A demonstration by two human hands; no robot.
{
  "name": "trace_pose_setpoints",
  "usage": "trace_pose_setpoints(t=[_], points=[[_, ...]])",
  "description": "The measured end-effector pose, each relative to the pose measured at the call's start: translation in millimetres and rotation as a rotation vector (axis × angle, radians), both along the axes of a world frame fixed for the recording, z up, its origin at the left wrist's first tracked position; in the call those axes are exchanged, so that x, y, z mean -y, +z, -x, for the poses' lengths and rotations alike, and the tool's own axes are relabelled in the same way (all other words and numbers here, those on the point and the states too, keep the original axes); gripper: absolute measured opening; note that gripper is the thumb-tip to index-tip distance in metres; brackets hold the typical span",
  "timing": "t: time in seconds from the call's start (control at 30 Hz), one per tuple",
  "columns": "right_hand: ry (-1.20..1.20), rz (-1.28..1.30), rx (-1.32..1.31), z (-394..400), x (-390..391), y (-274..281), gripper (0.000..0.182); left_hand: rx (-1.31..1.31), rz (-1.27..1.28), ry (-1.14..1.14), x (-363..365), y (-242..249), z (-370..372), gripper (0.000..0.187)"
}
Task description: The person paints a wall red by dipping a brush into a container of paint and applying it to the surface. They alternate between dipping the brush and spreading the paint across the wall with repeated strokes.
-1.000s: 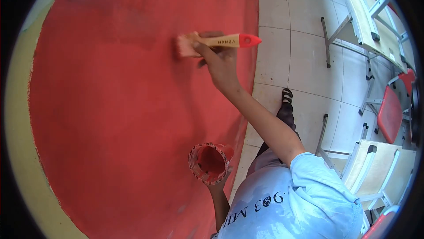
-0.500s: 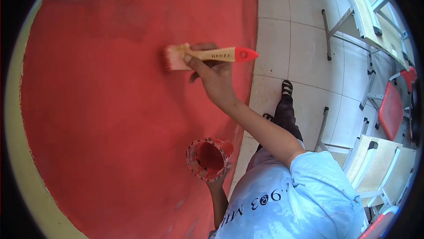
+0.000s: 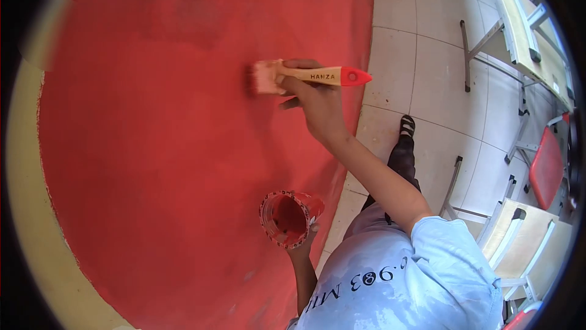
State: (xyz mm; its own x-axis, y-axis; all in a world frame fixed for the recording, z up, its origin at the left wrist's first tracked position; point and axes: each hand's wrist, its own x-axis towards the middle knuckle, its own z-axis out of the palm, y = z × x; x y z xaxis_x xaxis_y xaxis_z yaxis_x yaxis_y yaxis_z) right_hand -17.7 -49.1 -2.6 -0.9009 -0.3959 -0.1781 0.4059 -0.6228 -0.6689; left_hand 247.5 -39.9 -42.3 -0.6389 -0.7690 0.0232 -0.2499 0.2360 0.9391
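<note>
A paintbrush [image 3: 323,76] with a wooden, red-tipped handle marked HANZA is held by my right hand [image 3: 323,110], fingers and thumb closed around it near the bristles. Blurred and reddened at their ends, the bristles [image 3: 265,77] lie against the red-painted wall [image 3: 152,147]. Lower down, my left hand [image 3: 308,239] grips a red paint pot [image 3: 285,219] from its underside and near side. The pot's rim is speckled with dark marks, and red paint coats its inside. Most of my left hand's fingers are hidden behind the pot.
A yellowish wall strip [image 3: 30,208] borders the red area at the left. White floor tiles [image 3: 390,49] run along the wall's base, where my sandalled foot [image 3: 407,125] stands. Desks with metal legs [image 3: 525,37] and a red chair [image 3: 546,165] stand at the right.
The wall edge, floor and furniture have shifted right in the view, and the brush with them, staying near the same patch of wall. Both hands keep their holds.
</note>
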Motion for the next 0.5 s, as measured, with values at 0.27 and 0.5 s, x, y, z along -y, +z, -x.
trace_pose_setpoints(t=[0.27,0.5], points=[[-0.06,-0.324,0.09,1,-8,-166,0.027,0.02,0.062,0.019,6,-2,1,0.089],[-0.05,0.158,-0.128,14,2,40,0.025,-0.043,0.007,-0.007,0,10,19,0.089]])
